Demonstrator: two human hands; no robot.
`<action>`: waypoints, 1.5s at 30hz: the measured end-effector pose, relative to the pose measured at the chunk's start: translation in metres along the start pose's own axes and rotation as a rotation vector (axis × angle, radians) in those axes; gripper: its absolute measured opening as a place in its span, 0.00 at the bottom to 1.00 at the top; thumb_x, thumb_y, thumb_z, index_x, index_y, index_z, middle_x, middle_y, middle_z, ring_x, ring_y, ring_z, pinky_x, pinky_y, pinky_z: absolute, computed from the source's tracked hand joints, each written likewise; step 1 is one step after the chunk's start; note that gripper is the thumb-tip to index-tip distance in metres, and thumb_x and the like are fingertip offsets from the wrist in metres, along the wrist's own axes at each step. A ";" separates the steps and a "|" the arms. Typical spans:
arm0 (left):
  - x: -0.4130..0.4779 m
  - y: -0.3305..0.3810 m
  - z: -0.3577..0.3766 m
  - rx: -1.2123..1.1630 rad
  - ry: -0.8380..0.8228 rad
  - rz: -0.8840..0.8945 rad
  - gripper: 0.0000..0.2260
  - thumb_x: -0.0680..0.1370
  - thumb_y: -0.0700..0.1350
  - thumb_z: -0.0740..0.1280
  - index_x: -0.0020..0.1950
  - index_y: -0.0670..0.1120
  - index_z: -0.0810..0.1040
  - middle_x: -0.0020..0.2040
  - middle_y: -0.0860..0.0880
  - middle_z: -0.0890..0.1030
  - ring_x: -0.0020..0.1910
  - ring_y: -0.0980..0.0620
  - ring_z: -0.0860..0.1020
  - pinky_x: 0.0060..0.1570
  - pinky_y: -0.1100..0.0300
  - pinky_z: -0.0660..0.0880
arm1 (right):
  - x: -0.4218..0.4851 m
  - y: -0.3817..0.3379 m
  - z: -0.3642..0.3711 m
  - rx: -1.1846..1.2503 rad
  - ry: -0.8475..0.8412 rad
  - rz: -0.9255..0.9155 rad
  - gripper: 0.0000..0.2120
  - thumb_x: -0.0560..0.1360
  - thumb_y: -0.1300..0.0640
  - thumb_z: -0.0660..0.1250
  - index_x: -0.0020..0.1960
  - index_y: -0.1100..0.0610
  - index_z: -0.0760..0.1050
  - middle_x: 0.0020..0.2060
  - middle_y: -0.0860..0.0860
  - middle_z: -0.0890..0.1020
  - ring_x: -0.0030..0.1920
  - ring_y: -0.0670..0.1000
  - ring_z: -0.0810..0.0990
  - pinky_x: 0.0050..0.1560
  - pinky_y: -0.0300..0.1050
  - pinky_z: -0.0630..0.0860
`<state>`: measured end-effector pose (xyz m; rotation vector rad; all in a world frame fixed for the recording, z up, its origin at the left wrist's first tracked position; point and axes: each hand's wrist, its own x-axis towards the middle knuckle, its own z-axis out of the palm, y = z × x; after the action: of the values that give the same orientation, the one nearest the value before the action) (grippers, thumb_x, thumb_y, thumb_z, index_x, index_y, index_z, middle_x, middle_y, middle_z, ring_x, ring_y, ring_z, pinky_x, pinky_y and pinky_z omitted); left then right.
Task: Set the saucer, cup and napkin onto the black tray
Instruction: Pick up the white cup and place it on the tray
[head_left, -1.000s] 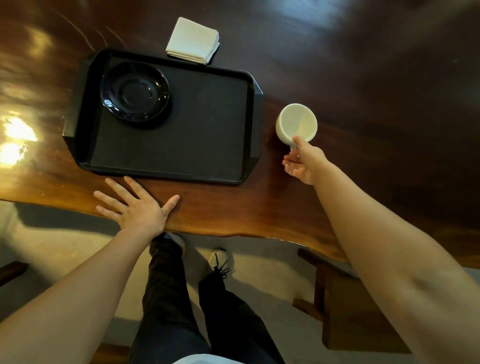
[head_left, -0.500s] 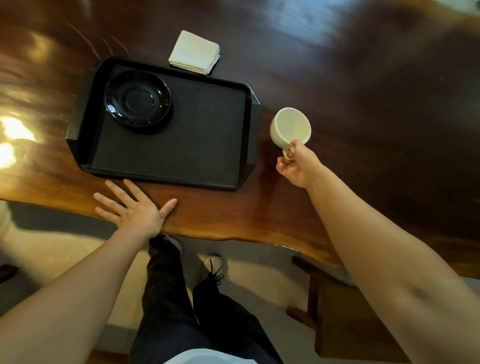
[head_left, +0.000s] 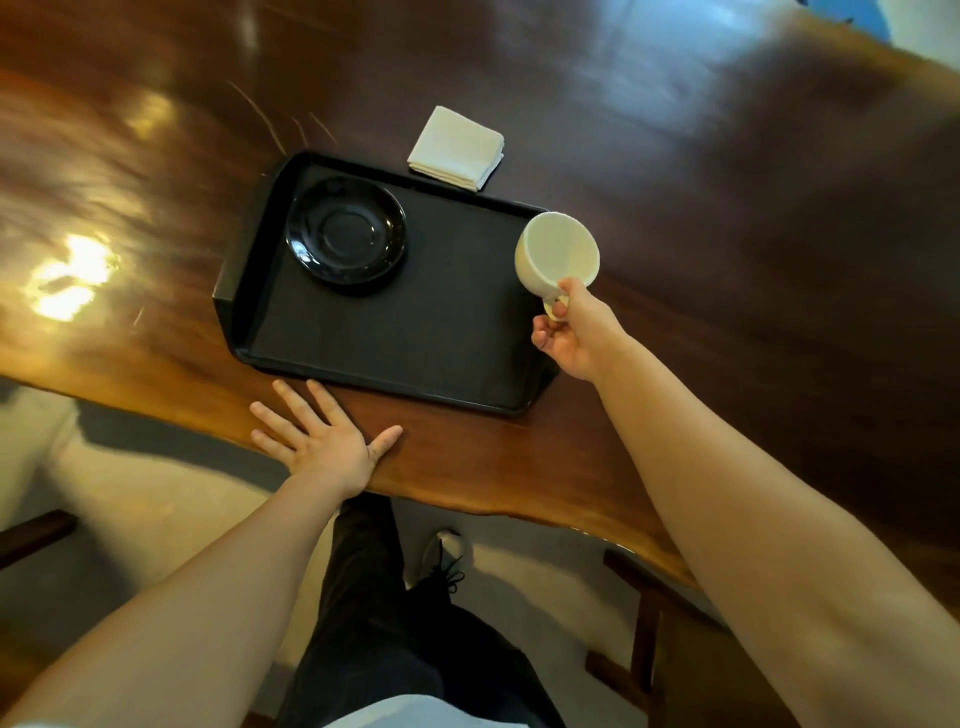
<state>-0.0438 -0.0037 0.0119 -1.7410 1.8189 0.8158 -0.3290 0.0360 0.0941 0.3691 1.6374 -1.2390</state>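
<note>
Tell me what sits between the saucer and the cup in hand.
Only bare tray floor: the head view shows nothing between the saucer and the cup held by the right hand.

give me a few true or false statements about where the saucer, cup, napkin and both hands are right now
1. The black saucer lies on the black tray. True.
2. The white cup stands on the saucer. False: the right hand holds it by the handle, tilted, over the tray's right end.
3. The folded napkin lies on the tray. False: it lies on the wooden table, just beyond the tray's far rim.
4. The left hand rests flat and open on the table near the tray's near edge. True.
5. The left hand grips the tray's rim. False: it holds nothing and is apart from the tray.
</note>
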 end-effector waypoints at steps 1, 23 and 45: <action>0.000 0.000 0.000 0.000 -0.001 -0.002 0.58 0.68 0.79 0.54 0.76 0.42 0.27 0.76 0.35 0.26 0.74 0.28 0.29 0.73 0.31 0.36 | 0.000 -0.001 0.006 -0.007 -0.009 -0.002 0.15 0.83 0.53 0.62 0.66 0.57 0.67 0.36 0.53 0.68 0.37 0.50 0.71 0.35 0.43 0.74; 0.003 -0.002 0.001 0.005 0.004 0.011 0.57 0.68 0.79 0.50 0.75 0.42 0.25 0.75 0.34 0.26 0.72 0.26 0.28 0.71 0.31 0.34 | 0.021 0.018 0.057 -0.064 -0.013 0.099 0.20 0.82 0.50 0.64 0.70 0.59 0.69 0.37 0.53 0.71 0.39 0.50 0.74 0.37 0.44 0.76; 0.006 -0.005 0.004 0.007 0.016 0.033 0.57 0.67 0.80 0.49 0.75 0.42 0.25 0.75 0.34 0.26 0.72 0.27 0.27 0.71 0.31 0.33 | 0.021 0.025 0.087 -0.025 -0.038 0.119 0.21 0.81 0.44 0.63 0.51 0.64 0.75 0.49 0.59 0.81 0.38 0.50 0.79 0.36 0.41 0.77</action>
<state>-0.0394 -0.0053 0.0048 -1.7218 1.8634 0.8100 -0.2749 -0.0339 0.0657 0.4186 1.5750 -1.1290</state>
